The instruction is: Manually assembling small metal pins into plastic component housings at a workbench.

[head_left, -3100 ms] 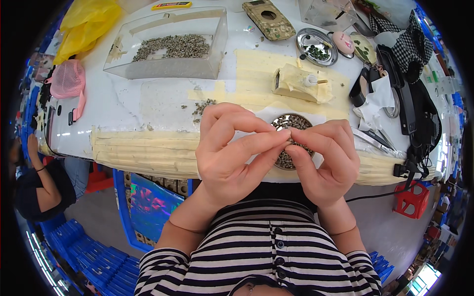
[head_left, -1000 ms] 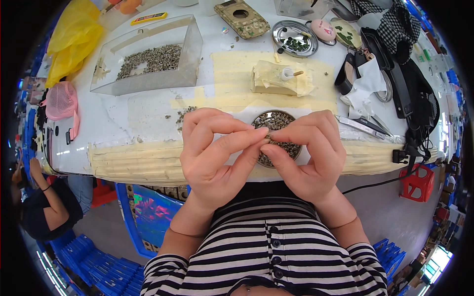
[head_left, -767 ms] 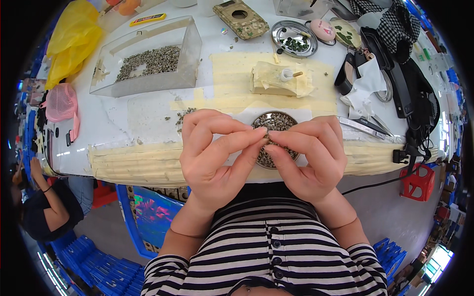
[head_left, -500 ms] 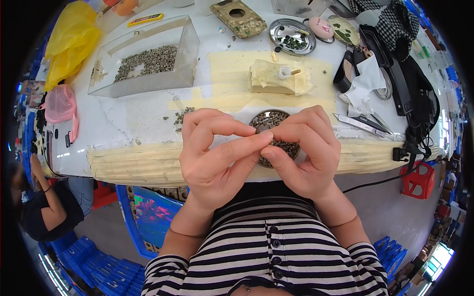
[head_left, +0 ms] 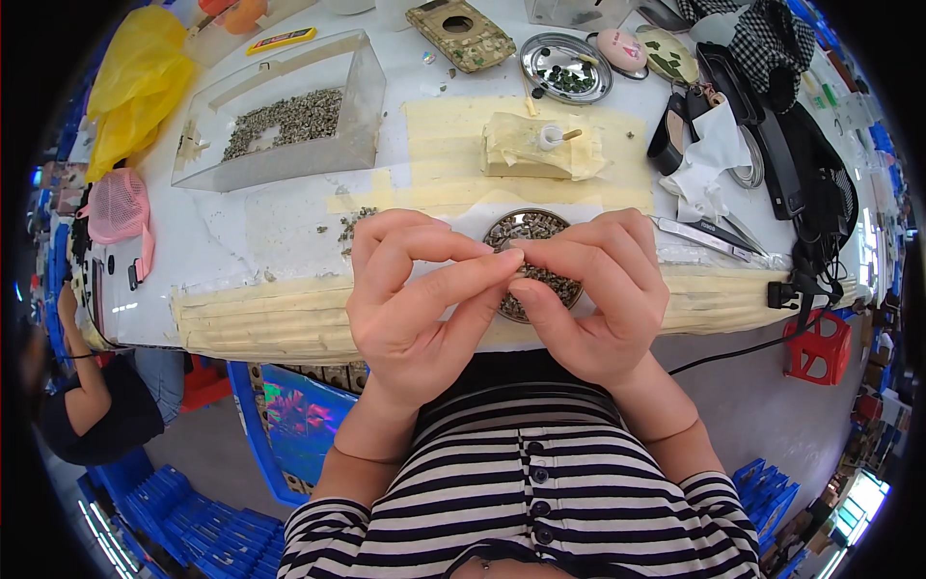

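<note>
My left hand point(head_left: 415, 299) and my right hand point(head_left: 600, 285) meet fingertip to fingertip over a round metal dish point(head_left: 532, 212) full of small grey-brown pieces. The fingers of both are pinched together. Whatever lies between the fingertips is too small and covered to make out. The hands hide much of the dish's left and right sides. A few loose metallic pieces point(head_left: 355, 224) lie on the table just beyond my left hand. Behind the dish, a tape-wrapped block point(head_left: 526, 159) carries a small white cup point(head_left: 551, 137) with a stick in it.
A clear box point(head_left: 362, 154) with many small pieces stands at the back left, near a yellow bag point(head_left: 140, 87) and pink sieve point(head_left: 118, 207). A round tray point(head_left: 569, 43) holds dark green bits. Tweezers point(head_left: 699, 234) lie at right. Another person point(head_left: 101, 410) sits at far left.
My hands stay pinched together over the dish, with only slight shifts of the fingers. The whole view has moved slightly. The other person's arm at far left has shifted a little.
</note>
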Tool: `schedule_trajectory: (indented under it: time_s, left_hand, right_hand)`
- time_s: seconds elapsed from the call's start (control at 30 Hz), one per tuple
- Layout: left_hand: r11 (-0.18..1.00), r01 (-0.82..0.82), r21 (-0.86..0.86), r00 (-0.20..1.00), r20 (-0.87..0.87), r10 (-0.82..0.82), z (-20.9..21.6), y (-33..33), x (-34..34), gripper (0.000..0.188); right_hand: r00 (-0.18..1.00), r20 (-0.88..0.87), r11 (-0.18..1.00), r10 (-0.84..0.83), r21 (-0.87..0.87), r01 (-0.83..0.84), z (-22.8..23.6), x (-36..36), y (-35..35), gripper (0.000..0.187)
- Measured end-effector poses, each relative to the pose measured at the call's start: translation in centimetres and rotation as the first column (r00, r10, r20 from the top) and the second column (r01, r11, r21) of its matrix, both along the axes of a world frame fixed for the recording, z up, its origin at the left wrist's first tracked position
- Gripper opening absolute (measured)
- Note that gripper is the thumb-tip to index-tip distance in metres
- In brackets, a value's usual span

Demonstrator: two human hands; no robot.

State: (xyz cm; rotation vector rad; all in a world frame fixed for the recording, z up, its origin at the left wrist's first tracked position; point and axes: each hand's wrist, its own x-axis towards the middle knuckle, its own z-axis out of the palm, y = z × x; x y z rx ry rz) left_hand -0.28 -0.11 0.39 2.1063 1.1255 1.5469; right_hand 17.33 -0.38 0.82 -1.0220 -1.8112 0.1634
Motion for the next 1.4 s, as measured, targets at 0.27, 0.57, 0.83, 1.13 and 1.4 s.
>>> schedule_trajectory:
  time_s: [0.27, 0.57, 0.83, 1.13, 1.4]
  left_hand:
    - [1.0, -0.003, 0.006, 1.0, 0.019, 0.003, 0.02, -0.03, 0.2, 0.031]
    - [1.0, -0.028, -0.012, 0.999, 0.036, 0.029, -0.19, 0.01, 0.28, 0.029]
    - [1.0, 0.02, 0.024, 1.0, -0.006, -0.02, 0.0, -0.02, 0.01, 0.029]
    - [1.0, -0.029, -0.006, 0.999, 0.023, 0.029, -0.24, 0.03, 0.28, 0.029]
    - [1.0, -0.019, -0.017, 0.999, 0.048, 0.02, -0.11, 0.05, 0.18, 0.027]
  right_hand:
    - [0.997, -0.058, 0.998, 0.042, -0.037, -0.044, 0.08, 0.09, -0.04, 0.024]
    - [1.0, 0.0, 0.999, -0.015, 0.04, 0.015, 0.12, 0.03, -0.25, 0.026]
    - [0.997, -0.06, 0.996, 0.049, -0.066, -0.053, 0.21, -0.1, 0.12, 0.024]
    - [1.0, -0.001, 0.998, -0.005, 0.055, 0.005, 0.0, 0.18, -0.4, 0.028]
    - [0.999, -0.043, 1.0, -0.012, -0.017, 0.011, 0.41, 0.1, -0.17, 0.023]
